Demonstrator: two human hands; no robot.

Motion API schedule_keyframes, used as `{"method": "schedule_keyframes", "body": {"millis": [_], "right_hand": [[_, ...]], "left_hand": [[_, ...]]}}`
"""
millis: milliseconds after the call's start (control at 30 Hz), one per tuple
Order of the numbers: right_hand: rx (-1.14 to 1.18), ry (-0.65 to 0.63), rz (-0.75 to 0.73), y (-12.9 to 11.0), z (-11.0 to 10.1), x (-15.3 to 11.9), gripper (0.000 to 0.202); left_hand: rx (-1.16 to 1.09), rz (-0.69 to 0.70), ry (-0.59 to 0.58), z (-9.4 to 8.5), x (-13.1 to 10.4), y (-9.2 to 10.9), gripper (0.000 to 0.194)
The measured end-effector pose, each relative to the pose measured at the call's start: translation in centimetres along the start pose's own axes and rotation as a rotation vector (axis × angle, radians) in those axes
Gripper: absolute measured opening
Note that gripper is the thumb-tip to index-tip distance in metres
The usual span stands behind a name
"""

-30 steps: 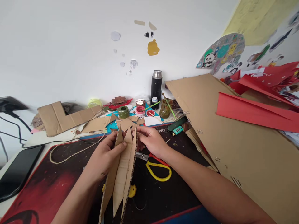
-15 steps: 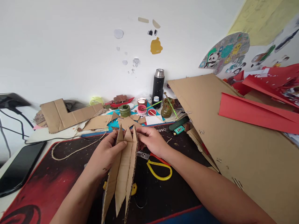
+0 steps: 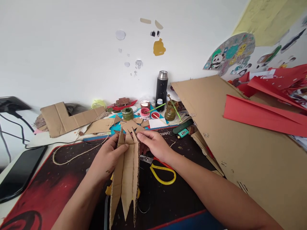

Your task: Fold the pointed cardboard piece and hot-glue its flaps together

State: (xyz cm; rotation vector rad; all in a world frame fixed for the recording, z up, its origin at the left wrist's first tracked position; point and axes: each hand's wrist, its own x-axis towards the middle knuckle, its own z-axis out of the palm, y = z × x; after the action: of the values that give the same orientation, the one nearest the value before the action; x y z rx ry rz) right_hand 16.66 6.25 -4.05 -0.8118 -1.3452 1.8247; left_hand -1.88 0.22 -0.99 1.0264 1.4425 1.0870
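Note:
A long folded cardboard piece (image 3: 128,166) with pointed ends and two raised side flaps is held over the dark mat. My left hand (image 3: 109,155) grips its left flap, the thumb on the inner face and the fingers hidden behind. At the upper right edge, my right hand (image 3: 154,143) pinches the right flap near its tip between thumb and fingers. Scissors with yellow and red handles (image 3: 163,174) lie just right of the cardboard, their blades partly hidden. Something yellow (image 3: 108,190) shows beneath the piece.
Behind the hands are cardboard scraps (image 3: 100,125), open paint jars (image 3: 128,113) and a black flask (image 3: 161,86). A large cardboard sheet (image 3: 240,140) leans at the right, with red paper (image 3: 261,115) on it. A phone (image 3: 21,174) and string (image 3: 72,156) lie left.
The lower end of the cardboard has swung slightly right and its flaps look more turned to view. My right thumb now shows on the right flap's edge.

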Motion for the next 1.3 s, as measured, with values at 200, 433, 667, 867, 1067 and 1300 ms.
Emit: {"method": "schedule_keyframes", "body": {"millis": [200, 433, 667, 867, 1067, 1300], "right_hand": [[-0.026, 0.018, 0.032, 0.0, 0.1, 0.0, 0.034], [-0.083, 0.008, 0.005, 0.4, 0.1, 0.1, 0.039], [-0.059, -0.009, 0.019, 0.7, 0.0, 0.3, 0.03], [-0.061, -0.033, -0.001, 0.4, 0.1, 0.2, 0.035], [-0.063, -0.031, 0.0, 0.3, 0.2, 0.1, 0.031], [-0.027, -0.021, 0.008, 0.4, 0.4, 0.0, 0.027]], "left_hand": [[0.178, 0.087, 0.029, 0.1, 0.4, -0.1, 0.048], [0.437, 0.232, 0.114, 0.6, 0.3, 0.1, 0.029], [0.651, 0.247, 0.139, 0.8, 0.0, 0.2, 0.022], [0.659, 0.243, 0.118, 1.0, -0.2, -0.1, 0.019], [0.667, 0.246, 0.116, 1.0, 0.0, -0.3, 0.031], [0.616, 0.255, 0.105, 1.0, 0.1, -0.4, 0.031]]}}
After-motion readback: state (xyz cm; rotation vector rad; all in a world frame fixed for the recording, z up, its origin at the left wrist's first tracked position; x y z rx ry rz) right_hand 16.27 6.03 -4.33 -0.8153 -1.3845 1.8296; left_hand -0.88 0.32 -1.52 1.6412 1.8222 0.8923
